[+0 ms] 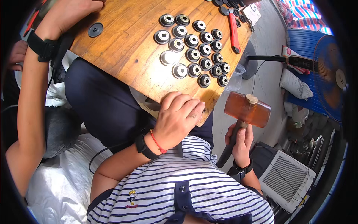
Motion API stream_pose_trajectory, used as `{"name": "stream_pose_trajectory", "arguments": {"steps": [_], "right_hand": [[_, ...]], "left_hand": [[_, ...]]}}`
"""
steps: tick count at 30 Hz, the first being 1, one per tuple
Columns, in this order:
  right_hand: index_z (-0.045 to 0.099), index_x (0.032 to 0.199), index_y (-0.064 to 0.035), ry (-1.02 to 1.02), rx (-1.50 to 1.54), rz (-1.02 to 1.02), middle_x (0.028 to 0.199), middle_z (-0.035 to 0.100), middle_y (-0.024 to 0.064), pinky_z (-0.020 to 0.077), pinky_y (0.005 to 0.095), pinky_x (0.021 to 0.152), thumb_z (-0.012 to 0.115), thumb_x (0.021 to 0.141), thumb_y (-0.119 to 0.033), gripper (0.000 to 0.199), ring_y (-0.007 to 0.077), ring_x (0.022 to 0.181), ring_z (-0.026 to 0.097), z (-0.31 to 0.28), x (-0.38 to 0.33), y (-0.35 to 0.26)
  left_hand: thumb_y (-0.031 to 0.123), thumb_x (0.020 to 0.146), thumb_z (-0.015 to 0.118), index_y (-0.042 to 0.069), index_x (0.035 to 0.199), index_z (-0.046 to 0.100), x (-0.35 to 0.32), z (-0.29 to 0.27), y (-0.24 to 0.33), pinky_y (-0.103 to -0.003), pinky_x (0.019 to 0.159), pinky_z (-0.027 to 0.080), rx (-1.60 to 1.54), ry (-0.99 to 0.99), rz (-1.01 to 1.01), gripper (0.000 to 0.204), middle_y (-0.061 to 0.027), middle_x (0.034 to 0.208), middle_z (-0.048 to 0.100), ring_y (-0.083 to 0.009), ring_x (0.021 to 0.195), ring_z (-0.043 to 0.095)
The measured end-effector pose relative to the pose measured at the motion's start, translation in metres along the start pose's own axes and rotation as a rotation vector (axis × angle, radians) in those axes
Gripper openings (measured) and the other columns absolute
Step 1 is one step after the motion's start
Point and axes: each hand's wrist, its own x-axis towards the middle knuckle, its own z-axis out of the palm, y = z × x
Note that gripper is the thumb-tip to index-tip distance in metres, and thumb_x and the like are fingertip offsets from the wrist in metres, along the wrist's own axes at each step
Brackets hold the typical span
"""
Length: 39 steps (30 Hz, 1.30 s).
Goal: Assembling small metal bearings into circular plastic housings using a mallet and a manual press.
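Note:
My left hand [179, 116] is at the near edge of the wooden table [123, 44], fingers bent down and pressed together. What lies beneath those fingers is hidden. To the right, off the table's corner, my right hand [241, 143] grips the dark handle of a mallet [235, 108] with a translucent amber head, held upright. Beyond my left hand, several round black parts with silver metal centres [192, 55] stand in loose rows on the wood. One among them [167, 58] shines white in the glare. A flat black disc [95, 30] lies apart on the left.
A red utility knife [234, 31] lies by the table's right edge, near more black parts. On the left a co-worker's arm [31, 93] reaches over the table. A fan [332, 76], white sacks [296, 84] and a boxy grilled unit [285, 179] stand to the right.

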Motion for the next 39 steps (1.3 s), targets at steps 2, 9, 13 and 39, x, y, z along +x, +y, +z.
{"name": "stream_pose_trajectory", "arguments": {"steps": [2,9,13,39], "right_hand": [[0.042,0.126,-0.0008,0.008,0.059,0.069,0.082,0.054,0.0083,0.0431,0.024,0.05,0.047,0.1,-0.043,0.05,0.0117,0.06,0.053,0.002,0.001,0.012],[0.042,0.125,-0.0027,0.002,0.083,0.062,0.08,0.055,0.0077,0.0433,0.0227,0.047,0.043,0.101,-0.04,0.044,0.0118,0.057,0.053,-0.004,-0.001,0.033],[0.043,0.126,-0.0004,-0.025,0.15,0.08,0.086,0.054,0.007,0.0447,0.0235,0.052,0.05,0.099,-0.038,0.047,0.0112,0.061,0.053,-0.008,-0.001,0.036],[0.058,0.11,0.0008,-0.391,-0.912,-0.365,0.085,0.064,0.017,0.0519,0.0388,0.062,0.07,0.077,-0.015,0.038,0.0334,0.076,0.065,-0.004,0.017,-0.024]], "left_hand": [[0.019,0.075,0.074,0.005,0.105,0.066,0.003,-0.012,0.001,-0.042,0.094,0.041,-0.016,-0.075,0.044,0.034,-0.0047,0.101,0.064,-0.0236,0.097,0.056],[0.015,0.078,0.072,0.001,0.111,0.063,0.051,-0.082,-0.034,-0.043,0.096,0.041,0.471,0.055,-0.162,0.037,-0.0144,0.114,0.06,-0.0324,0.11,0.054],[0.015,0.081,0.069,0.001,0.116,0.062,0.051,-0.053,-0.023,-0.044,0.1,0.041,0.294,-0.098,-0.014,0.039,-0.015,0.119,0.059,-0.0317,0.117,0.052],[0.049,0.077,0.072,0.0,0.144,0.033,-0.011,0.012,-0.008,-0.042,0.112,0.022,0.112,0.057,-0.027,0.092,-0.0101,0.124,0.06,-0.0243,0.129,0.048]]}}
